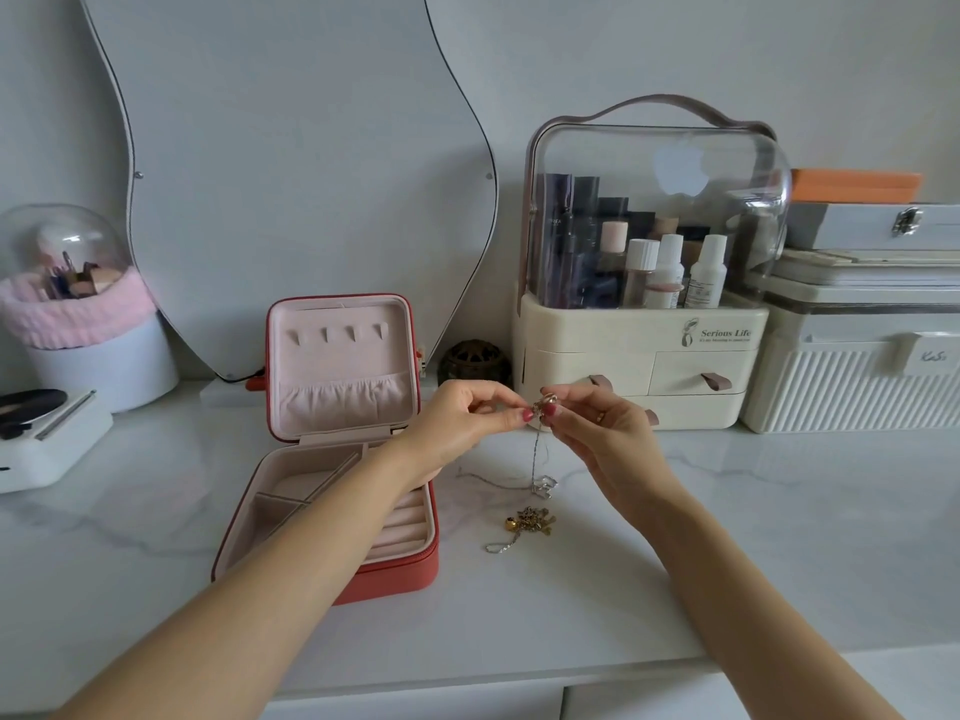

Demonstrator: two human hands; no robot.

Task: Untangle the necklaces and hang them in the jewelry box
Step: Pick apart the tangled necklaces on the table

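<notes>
The left hand (457, 415) and right hand (597, 428) pinch a thin silver chain necklace (535, 459) beside the open red jewelry box (415, 579).

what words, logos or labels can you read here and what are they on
"Serious Life": on the cream organizer, beside a small figure logo.
Smaller line under it: too small to read.
Apple-shaped logo, no words: on the clear lid.
Handwritten tag on the ribbed box: too blurred to read.
Print on the bottles and dark tubes: too small to read.
</notes>
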